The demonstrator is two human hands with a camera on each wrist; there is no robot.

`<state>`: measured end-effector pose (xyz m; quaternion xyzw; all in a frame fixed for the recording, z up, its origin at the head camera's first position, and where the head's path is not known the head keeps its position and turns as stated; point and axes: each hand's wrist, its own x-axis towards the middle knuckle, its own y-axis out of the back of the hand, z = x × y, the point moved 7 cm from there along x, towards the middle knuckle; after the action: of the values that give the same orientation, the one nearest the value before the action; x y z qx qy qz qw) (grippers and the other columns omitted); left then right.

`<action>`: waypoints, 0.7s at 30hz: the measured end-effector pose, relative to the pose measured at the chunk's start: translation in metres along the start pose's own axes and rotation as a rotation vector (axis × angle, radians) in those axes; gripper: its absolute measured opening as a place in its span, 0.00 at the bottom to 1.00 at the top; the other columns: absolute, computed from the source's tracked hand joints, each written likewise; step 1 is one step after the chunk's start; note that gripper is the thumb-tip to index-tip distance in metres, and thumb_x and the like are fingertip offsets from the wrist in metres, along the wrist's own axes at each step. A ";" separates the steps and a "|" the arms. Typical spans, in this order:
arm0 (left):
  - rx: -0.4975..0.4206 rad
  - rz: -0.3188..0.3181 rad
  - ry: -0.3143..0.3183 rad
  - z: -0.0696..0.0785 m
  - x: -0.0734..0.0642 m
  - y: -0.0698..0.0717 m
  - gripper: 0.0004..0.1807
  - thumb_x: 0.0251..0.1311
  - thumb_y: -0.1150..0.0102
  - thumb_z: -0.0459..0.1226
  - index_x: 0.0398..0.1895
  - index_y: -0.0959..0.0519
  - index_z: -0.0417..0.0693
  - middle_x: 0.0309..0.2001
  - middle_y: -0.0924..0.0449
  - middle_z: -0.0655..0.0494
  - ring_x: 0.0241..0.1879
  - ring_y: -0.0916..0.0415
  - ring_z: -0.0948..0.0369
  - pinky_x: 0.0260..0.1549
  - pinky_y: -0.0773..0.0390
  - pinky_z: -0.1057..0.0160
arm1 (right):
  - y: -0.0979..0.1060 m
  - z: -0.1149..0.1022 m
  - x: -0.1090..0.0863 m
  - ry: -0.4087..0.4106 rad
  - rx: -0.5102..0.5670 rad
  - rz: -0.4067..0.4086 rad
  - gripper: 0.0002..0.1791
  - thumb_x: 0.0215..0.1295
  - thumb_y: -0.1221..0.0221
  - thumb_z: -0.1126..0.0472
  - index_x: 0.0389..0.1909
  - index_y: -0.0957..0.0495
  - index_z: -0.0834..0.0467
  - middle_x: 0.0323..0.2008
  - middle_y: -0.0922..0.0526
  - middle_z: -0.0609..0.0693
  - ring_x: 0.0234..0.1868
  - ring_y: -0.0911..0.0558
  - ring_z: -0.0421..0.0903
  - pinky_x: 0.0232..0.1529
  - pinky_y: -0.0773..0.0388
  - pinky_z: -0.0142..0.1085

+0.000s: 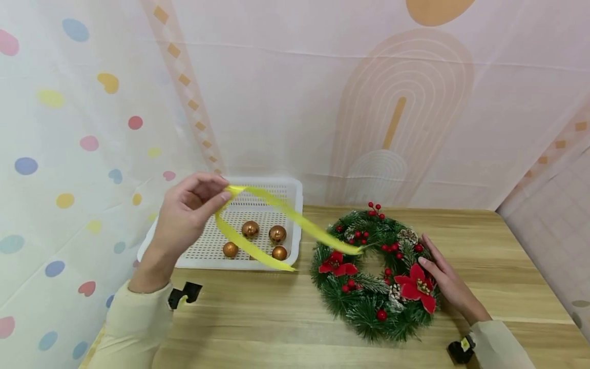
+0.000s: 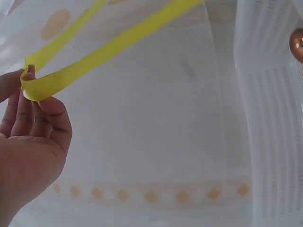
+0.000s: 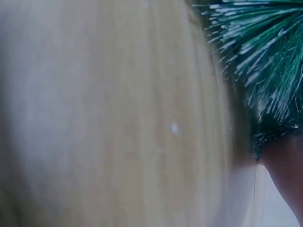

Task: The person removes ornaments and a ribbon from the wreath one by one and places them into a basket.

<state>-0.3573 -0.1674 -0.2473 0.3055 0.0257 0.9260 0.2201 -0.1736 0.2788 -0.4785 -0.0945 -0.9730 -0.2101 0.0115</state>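
A strip of yellow ribbon (image 1: 318,233) is pinched between the thumb and fingers of my left hand (image 1: 186,212), raised over the white basket. It is bent into a loop at the fingertips, and its two tails run to the right, one reaching the green wreath (image 1: 355,312). The ribbon's fold (image 2: 42,90) shows at the fingers in the left wrist view. Red flowers, red berries and pine cones decorate the wreath, which lies on the table. My right hand (image 1: 449,282) rests against its right edge with visible fingers straight; the right wrist view shows frosted needles (image 3: 265,47) beside the hand.
The white perforated basket (image 1: 300,215) stands at the back left of the wooden table (image 1: 258,323), against the patterned cloth backdrop (image 1: 276,102). Several copper-coloured balls (image 1: 277,234) lie in it. Small black devices are strapped at both wrists.
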 end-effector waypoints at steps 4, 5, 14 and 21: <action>0.052 0.072 0.020 -0.006 0.007 0.023 0.10 0.62 0.39 0.25 0.46 0.22 0.33 0.35 0.17 0.57 0.34 0.21 0.64 0.33 0.23 0.74 | 0.001 0.000 0.001 0.010 -0.002 -0.003 0.35 0.80 0.58 0.53 0.79 0.64 0.39 0.80 0.64 0.57 0.77 0.65 0.64 0.65 0.60 0.73; 0.060 0.086 0.027 -0.008 0.008 0.028 0.10 0.63 0.39 0.26 0.46 0.22 0.34 0.36 0.17 0.58 0.34 0.21 0.64 0.33 0.24 0.74 | 0.001 0.000 0.001 0.011 -0.004 -0.003 0.35 0.80 0.58 0.53 0.79 0.64 0.39 0.80 0.63 0.57 0.77 0.65 0.64 0.65 0.59 0.73; 0.045 0.318 0.097 -0.021 0.017 0.084 0.08 0.62 0.37 0.28 0.44 0.19 0.43 0.36 0.15 0.59 0.31 0.23 0.66 0.27 0.24 0.76 | 0.001 0.001 0.000 0.010 -0.008 0.002 0.35 0.80 0.57 0.53 0.79 0.64 0.38 0.80 0.63 0.56 0.77 0.65 0.62 0.65 0.59 0.72; 0.029 0.414 0.055 -0.015 0.022 0.113 0.09 0.59 0.36 0.25 0.42 0.19 0.39 0.33 0.15 0.58 0.27 0.25 0.63 0.25 0.24 0.76 | 0.001 -0.002 0.000 0.021 -0.010 -0.001 0.36 0.80 0.57 0.54 0.80 0.64 0.43 0.80 0.62 0.56 0.77 0.63 0.62 0.71 0.53 0.59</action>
<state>-0.4257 -0.2588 -0.2265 0.2820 -0.0181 0.9590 0.0198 -0.1731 0.2786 -0.4762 -0.0918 -0.9718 -0.2162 0.0212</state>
